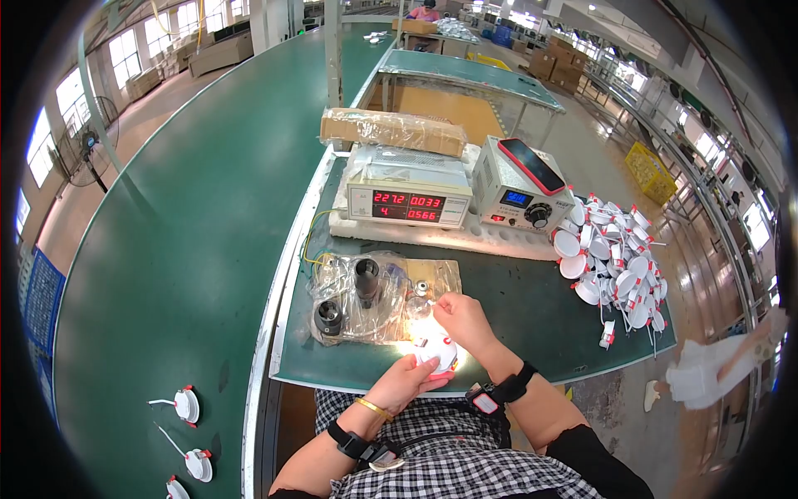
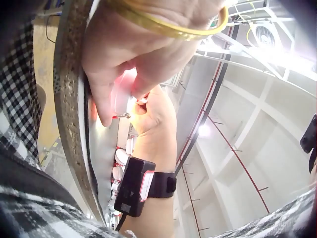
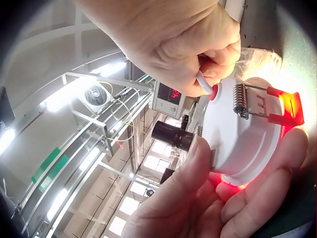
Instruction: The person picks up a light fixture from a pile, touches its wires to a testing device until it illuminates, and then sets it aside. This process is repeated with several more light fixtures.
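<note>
A round white lamp (image 3: 237,129) with a coiled spring and red clips glows against the bench side. My left hand (image 1: 401,384) holds its rim, thumb on one side and fingers on the other; in the right wrist view the left hand (image 3: 218,198) grips it from below. My right hand (image 1: 467,324) pinches the lamp's white cable (image 3: 202,82) close to the red grommet, fingers curled. Bright light spills round the lamp (image 1: 439,353) in the head view. Beside it lies a plastic-wrapped board (image 1: 378,328) bearing two black cylinders (image 1: 366,281).
A meter (image 1: 407,200) with red digits and a power unit (image 1: 519,195) with a phone on top stand behind. Several white lamps are piled (image 1: 619,266) at the right. More lamps (image 1: 188,405) lie on the green belt (image 1: 166,274) at left. A person sits far off.
</note>
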{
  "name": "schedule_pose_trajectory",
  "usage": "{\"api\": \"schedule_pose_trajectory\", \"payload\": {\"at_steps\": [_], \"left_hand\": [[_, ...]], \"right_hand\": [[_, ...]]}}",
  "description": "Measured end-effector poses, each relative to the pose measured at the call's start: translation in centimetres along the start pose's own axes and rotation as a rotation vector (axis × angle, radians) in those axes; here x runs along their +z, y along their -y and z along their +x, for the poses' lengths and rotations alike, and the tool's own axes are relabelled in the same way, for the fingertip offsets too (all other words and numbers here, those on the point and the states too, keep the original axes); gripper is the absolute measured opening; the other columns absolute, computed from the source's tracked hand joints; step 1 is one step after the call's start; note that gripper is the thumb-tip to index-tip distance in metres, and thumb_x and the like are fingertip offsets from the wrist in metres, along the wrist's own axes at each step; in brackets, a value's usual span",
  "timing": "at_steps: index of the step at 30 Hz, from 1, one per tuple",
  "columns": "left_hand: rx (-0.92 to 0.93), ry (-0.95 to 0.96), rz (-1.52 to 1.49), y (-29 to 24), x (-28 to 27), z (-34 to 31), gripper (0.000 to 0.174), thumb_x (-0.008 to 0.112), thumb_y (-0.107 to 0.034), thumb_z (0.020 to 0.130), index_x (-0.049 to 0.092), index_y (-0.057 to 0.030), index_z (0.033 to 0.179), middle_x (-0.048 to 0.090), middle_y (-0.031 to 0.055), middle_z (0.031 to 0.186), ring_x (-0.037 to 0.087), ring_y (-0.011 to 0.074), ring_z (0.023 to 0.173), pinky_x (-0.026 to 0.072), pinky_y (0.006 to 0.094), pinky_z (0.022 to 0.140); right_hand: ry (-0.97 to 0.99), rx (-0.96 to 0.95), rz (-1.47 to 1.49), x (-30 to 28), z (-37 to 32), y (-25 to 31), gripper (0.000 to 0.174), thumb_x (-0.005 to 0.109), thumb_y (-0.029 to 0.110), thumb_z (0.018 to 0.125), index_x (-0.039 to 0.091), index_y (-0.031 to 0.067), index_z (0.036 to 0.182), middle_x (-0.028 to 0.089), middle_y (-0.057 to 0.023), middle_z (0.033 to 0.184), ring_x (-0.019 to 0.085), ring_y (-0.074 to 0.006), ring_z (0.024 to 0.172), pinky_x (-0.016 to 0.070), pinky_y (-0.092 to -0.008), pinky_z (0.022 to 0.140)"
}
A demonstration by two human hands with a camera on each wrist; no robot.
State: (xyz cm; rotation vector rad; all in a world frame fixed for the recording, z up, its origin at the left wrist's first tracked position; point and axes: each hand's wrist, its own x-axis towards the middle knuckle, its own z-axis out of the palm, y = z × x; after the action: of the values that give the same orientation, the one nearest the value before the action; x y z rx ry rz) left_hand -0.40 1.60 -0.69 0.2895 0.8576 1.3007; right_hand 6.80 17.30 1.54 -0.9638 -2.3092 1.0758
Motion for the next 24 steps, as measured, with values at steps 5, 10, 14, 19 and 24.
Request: {"api": "schedule_pose_trajectory", "payload": {"at_steps": [5, 10, 14, 19, 24], "left_hand": [[-0.004, 0.006, 0.004, -0.2, 0.1, -0.2, 0.035, 0.048, -0.018, 0.098, 0.046, 0.0080, 0.122, 0.057, 0.0131, 0.117, 0.060, 0.0212, 0.106, 0.0501, 0.0287, 0.093], [-0.013, -0.005, -0.003, -0.1, 0.1, -0.1, 0.037, 0.048, -0.018, 0.098, 0.045, 0.0096, 0.122, 0.057, 0.0142, 0.118, 0.061, 0.0231, 0.106, 0.0513, 0.0280, 0.092], [0.057, 0.060, -0.022, -0.5, 0.0, -0.7, 0.045, 0.040, -0.028, 0.100, 0.038, 0.0048, 0.132, 0.054, 0.0187, 0.124, 0.056, 0.0300, 0.114, 0.0464, 0.0355, 0.098], [0.050, 0.123, -0.121, -0.7, -0.3, -0.8, 0.059, 0.026, -0.043, 0.101, 0.033, 0.0046, 0.135, 0.050, 0.0218, 0.129, 0.054, 0.0331, 0.116, 0.0457, 0.0375, 0.099], [0.063, 0.133, -0.070, -0.7, -0.1, -1.3, 0.060, 0.022, -0.043, 0.101, 0.031, 0.0047, 0.136, 0.048, 0.0226, 0.130, 0.053, 0.0350, 0.117, 0.0450, 0.0387, 0.100]], "right_hand": [[0.007, 0.021, 0.025, -0.2, -0.1, 0.5, 0.020, 0.061, 0.018, 0.081, 0.061, -0.0018, 0.078, 0.061, -0.0186, 0.064, 0.063, -0.0286, 0.056, 0.0496, -0.0370, 0.055], [0.023, 0.017, -0.007, -0.3, 0.0, 0.5, 0.020, 0.061, 0.018, 0.081, 0.062, -0.0017, 0.078, 0.061, -0.0184, 0.065, 0.064, -0.0300, 0.059, 0.0495, -0.0373, 0.056], [-0.022, -0.020, -0.028, -0.1, -0.4, 0.3, 0.020, 0.061, 0.018, 0.082, 0.062, -0.0019, 0.078, 0.062, -0.0179, 0.066, 0.063, -0.0303, 0.060, 0.0489, -0.0372, 0.056], [-0.030, -0.045, 0.079, -1.5, -2.2, 3.3, 0.019, 0.060, 0.017, 0.085, 0.059, -0.0015, 0.081, 0.062, -0.0161, 0.066, 0.062, -0.0292, 0.057, 0.0468, -0.0365, 0.053], [-0.042, -0.065, 0.098, -1.9, -2.9, 4.3, 0.018, 0.060, 0.016, 0.085, 0.058, -0.0011, 0.081, 0.061, -0.0150, 0.063, 0.061, -0.0280, 0.054, 0.0457, -0.0356, 0.050]]}}
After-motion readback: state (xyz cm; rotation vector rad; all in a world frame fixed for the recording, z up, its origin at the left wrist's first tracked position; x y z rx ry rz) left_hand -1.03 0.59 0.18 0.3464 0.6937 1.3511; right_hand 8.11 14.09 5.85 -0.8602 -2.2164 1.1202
